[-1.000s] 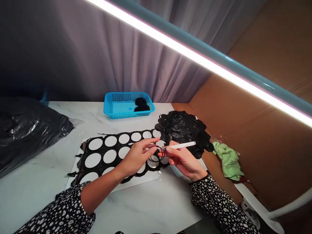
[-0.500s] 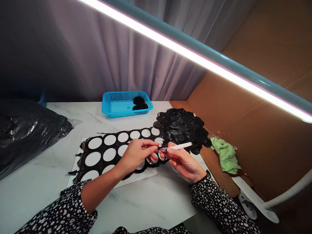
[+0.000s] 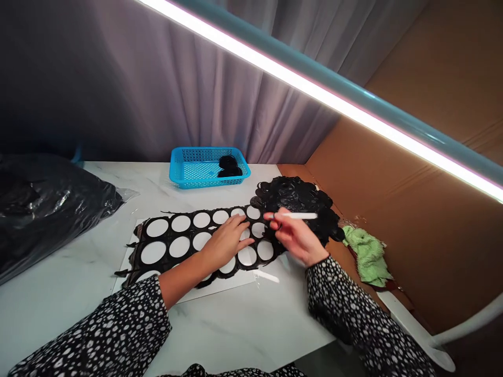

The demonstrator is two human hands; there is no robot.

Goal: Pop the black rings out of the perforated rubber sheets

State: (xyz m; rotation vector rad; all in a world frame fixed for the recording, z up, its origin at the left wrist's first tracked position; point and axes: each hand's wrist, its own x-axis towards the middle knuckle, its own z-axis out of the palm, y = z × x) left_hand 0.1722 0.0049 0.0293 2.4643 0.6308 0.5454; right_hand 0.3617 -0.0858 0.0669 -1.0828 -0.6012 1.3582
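Observation:
A black, rubbery-looking sheet [image 3: 167, 239] with rows of round holes lies flat on a white board [image 3: 231, 284]. My left hand [image 3: 220, 245] rests on its middle rows, fingers spread and nothing visible in them. Near the sheet's right end, my right hand [image 3: 296, 236] is closed around a slim white pen-like tool [image 3: 302, 215]. The tool points left, with its tip close to the fingertips and too blurred to make out. Behind that hand is a heap of black round pieces [image 3: 288, 191], partly covering the sheet's right end.
A blue perforated basket [image 3: 190, 183] at the back holds some black round pieces [image 3: 229, 166]. To the left lies a filled black plastic bag [image 3: 58, 201]. A green cloth [image 3: 367, 256] sits at right by the cardboard wall [image 3: 416, 230]. A bright tube lamp [image 3: 314, 94] crosses overhead.
My hands have moved apart. The thin black loops between them are no longer visible there. My left hand has opened onto the sheet; my right hand has lifted slightly with the tool.

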